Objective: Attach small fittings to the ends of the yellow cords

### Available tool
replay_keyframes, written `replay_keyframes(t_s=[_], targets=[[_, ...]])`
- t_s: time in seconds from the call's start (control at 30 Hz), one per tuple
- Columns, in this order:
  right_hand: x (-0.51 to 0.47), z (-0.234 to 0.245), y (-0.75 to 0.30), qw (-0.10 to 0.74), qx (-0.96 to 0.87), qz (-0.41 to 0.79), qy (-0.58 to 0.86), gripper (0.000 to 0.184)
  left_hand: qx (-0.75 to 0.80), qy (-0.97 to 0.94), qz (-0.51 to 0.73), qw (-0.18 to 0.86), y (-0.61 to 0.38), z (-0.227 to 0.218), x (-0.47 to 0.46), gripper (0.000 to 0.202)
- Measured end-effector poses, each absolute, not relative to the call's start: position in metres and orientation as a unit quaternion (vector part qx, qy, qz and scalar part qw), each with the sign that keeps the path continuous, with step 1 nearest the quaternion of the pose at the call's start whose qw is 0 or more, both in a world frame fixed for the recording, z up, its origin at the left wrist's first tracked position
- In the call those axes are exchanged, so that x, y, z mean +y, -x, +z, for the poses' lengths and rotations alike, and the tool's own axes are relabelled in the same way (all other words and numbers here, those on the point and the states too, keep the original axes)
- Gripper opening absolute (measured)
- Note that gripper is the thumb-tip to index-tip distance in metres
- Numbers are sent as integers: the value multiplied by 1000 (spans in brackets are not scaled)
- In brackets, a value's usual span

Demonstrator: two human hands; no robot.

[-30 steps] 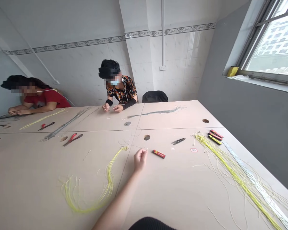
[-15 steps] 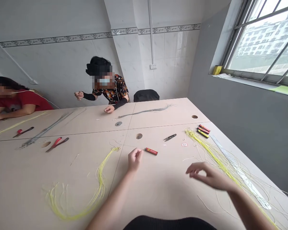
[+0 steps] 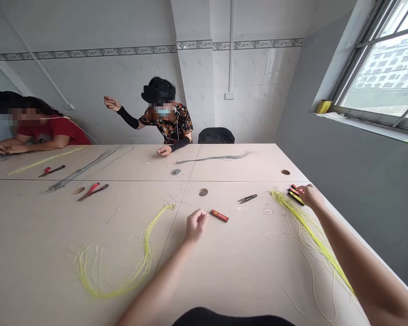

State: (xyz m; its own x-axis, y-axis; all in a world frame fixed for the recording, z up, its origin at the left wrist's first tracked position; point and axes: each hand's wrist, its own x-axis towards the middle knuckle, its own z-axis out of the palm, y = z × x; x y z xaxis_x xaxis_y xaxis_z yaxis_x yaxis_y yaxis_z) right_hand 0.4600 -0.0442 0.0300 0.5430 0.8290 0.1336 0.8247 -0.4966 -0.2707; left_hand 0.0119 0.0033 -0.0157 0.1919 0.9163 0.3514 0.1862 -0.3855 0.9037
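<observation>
My left hand (image 3: 196, 225) rests low over the table with thumb and fingers pinched together. Whatever they pinch is too small to make out. Just right of it lies a red lighter (image 3: 219, 215). My right hand (image 3: 310, 196) is at the far right, its fingers closed at the end of a red lighter (image 3: 294, 186). Another red lighter and a yellow lighter (image 3: 296, 198) lie beside that one. Left of these, a bundle of yellow cords (image 3: 301, 222) runs toward me, passing under my right forearm. A second yellow cord bundle (image 3: 146, 244) curves left of my left arm.
Thread snips (image 3: 247, 199) and a small label (image 3: 268, 211) lie mid-table. Red-handled pliers (image 3: 92, 192) are at left. Round holes (image 3: 203, 192) pierce the tabletop. Across sit two people, one with an arm raised (image 3: 127, 117), near grey cord bundles (image 3: 221, 157).
My right hand has moved forward and right, from above the bare table to the lighters. My left hand stays pinched near its lighter. The person opposite has raised one hand.
</observation>
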Motion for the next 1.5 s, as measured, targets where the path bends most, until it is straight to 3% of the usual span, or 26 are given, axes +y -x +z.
replay_keyframes(t_s=[0.27,0.43,0.6,0.7,0.87,1.03,1.13,1.3,1.5], targets=[[-35,20,-476,128,-490,23,862,16,408,-673,479,388,-13,-14,3,33],[-39,21,-478,133,-508,31,851,23,405,-674,483,385,-13,-16,5,33],[-45,33,-469,160,-513,-5,843,9,412,-674,474,389,-13,-14,4,33],[-51,43,-443,219,-545,-12,809,17,410,-672,475,393,-13,-13,4,33],[-70,47,-351,379,-593,235,670,31,407,-669,478,398,-13,-13,2,33],[-73,34,-257,457,-520,542,476,27,400,-647,503,410,-16,-6,-2,34],[-60,22,-219,489,-417,650,406,29,378,-645,517,418,-24,4,-7,34],[-38,6,-185,510,-380,686,353,41,336,-653,541,410,-46,7,-10,34],[-38,-15,-172,559,-419,625,348,45,309,-632,585,404,-58,-19,-14,35]])
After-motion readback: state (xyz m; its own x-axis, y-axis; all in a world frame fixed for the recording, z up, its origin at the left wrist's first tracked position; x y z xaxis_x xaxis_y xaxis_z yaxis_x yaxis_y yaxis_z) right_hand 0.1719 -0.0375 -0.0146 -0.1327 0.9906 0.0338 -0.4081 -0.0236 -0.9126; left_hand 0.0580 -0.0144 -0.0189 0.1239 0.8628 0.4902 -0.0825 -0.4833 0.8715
